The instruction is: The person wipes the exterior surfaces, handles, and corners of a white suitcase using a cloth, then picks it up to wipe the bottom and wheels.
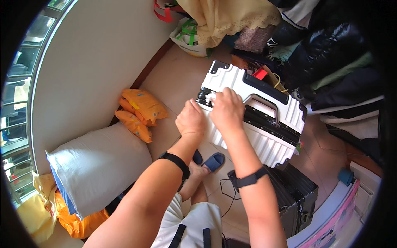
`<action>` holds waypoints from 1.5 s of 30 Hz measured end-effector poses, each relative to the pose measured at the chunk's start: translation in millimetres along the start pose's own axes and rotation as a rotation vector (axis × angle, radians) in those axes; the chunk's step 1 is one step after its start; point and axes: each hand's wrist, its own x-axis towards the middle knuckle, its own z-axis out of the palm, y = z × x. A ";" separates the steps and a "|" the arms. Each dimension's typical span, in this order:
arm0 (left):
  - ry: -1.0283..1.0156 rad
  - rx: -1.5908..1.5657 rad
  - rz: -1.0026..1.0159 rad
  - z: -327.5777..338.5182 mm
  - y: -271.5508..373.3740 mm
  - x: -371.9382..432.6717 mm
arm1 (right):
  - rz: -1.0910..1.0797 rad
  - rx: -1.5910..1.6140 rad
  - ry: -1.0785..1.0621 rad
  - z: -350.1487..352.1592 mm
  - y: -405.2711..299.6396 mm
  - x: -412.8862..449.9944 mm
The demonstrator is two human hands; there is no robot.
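Observation:
A white hard-shell suitcase with ribbed sides, a black riveted frame and black corner guards lies tilted before me. Its metal carry handle stands out from the frame. My right hand pinches a crumpled white tissue or cloth against the black frame near the left end. Close beside it, my left hand is curled at the suitcase's left edge; its fingertips are hidden. Both wrists wear black straps.
Below the white case stands a black hard case, with a thin cable beside it. Orange packages and a large grey pillow-like bundle lie along the wall at left. Bags and clothes crowd the upper right. Blue slippers are underfoot.

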 end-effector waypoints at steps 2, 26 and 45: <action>-0.043 0.008 -0.015 0.3 -0.3 1.9 | -0.031 0.028 0.027 9.2 -8.8 7.8; -0.093 0.011 -0.034 -3.5 2.3 10.0 | -0.099 -0.017 0.048 -15.2 13.2 2.5; -0.087 0.008 -0.040 2.4 5.6 8.9 | 0.458 -0.277 0.301 -47.1 119.3 -148.4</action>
